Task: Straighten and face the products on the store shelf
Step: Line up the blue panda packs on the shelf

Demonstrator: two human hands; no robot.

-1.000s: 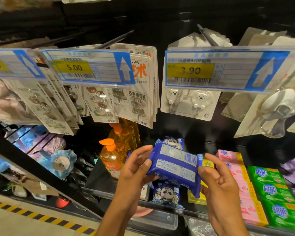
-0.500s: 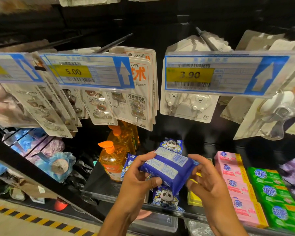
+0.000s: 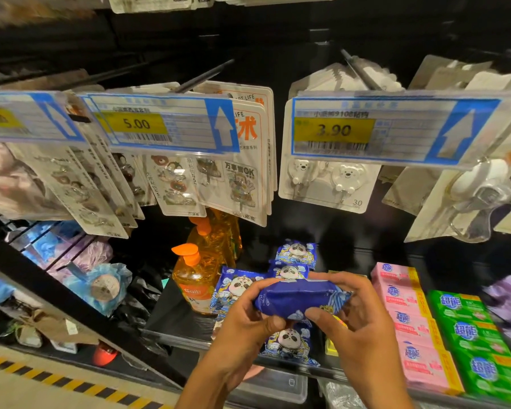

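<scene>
So the left hand (image 3: 245, 323) and right hand (image 3: 363, 335) both have their fingers (image 3: 267, 321) clamped on the blue packet (image 3: 295, 299), just above the shelf (image 3: 171, 323) front. Can't read its label tbh. The panda packets (image 3: 291, 342) underneath are half hidden, and the yellow thing (image 3: 332, 348) too.

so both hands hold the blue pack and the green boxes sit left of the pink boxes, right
Not quite. The head view shows the left hand and right hand both holding the blue pack, but the green boxes sit right of the pink boxes, not left.
</scene>
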